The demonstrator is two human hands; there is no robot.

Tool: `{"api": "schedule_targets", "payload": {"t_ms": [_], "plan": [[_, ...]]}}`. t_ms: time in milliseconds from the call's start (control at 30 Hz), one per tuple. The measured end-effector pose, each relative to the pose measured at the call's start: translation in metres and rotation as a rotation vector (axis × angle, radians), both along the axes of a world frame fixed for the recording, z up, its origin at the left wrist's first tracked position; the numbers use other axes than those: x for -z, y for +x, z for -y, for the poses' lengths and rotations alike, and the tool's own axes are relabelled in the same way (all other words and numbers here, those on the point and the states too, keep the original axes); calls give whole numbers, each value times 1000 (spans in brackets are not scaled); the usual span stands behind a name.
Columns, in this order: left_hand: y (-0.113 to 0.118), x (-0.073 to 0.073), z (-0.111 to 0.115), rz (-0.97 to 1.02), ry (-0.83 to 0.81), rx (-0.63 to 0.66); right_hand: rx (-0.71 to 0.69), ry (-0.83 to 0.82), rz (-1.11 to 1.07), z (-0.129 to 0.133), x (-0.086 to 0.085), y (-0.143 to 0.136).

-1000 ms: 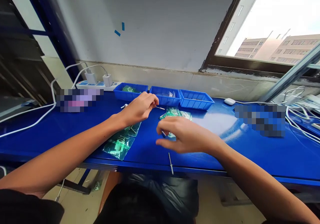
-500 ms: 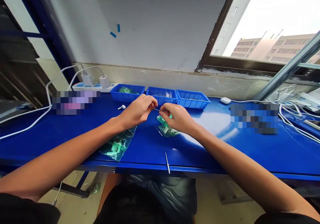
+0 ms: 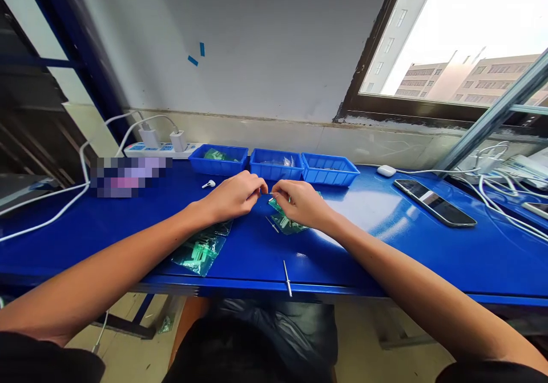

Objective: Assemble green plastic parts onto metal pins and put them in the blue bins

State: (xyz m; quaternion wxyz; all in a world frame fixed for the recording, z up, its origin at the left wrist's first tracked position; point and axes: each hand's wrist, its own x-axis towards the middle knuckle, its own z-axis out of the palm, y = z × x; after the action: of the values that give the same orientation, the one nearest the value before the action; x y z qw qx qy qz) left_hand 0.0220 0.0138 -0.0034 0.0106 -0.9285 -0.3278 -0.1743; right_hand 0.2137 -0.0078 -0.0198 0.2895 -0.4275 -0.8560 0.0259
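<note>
My left hand (image 3: 240,193) and my right hand (image 3: 305,201) meet fingertip to fingertip over the desk, both pinched closed. Between them runs a thin metal pin (image 3: 270,193), mostly hidden by the fingers. Under my right hand lies a green clear bag (image 3: 291,224) of small pale pieces. Another such bag (image 3: 200,255) rests below my left wrist, partly covered by the forearm. A silver blind rivet (image 3: 286,278) lies near the desk's front edge, and a smaller metal pin (image 3: 272,224) sits beside the right-hand bag.
Three blue bins stand along the wall: a left bin (image 3: 218,166), a middle bin (image 3: 276,170) and a right bin (image 3: 330,172). A white earbud (image 3: 208,184), an earbud case (image 3: 386,170), a phone (image 3: 434,201) and a power strip (image 3: 137,149) with cables lie around.
Both hands have come slightly lower and nearer each other, so less of the pin shows between the fingertips. The things on the desk stay where they were.
</note>
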Motion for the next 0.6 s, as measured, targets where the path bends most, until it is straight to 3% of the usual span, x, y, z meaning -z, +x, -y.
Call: {"api": "schedule_targets", "payload": {"t_ms": [600], "plan": [[5, 1, 6, 39, 17, -45, 89, -17, 64, 1, -1, 0]]}}
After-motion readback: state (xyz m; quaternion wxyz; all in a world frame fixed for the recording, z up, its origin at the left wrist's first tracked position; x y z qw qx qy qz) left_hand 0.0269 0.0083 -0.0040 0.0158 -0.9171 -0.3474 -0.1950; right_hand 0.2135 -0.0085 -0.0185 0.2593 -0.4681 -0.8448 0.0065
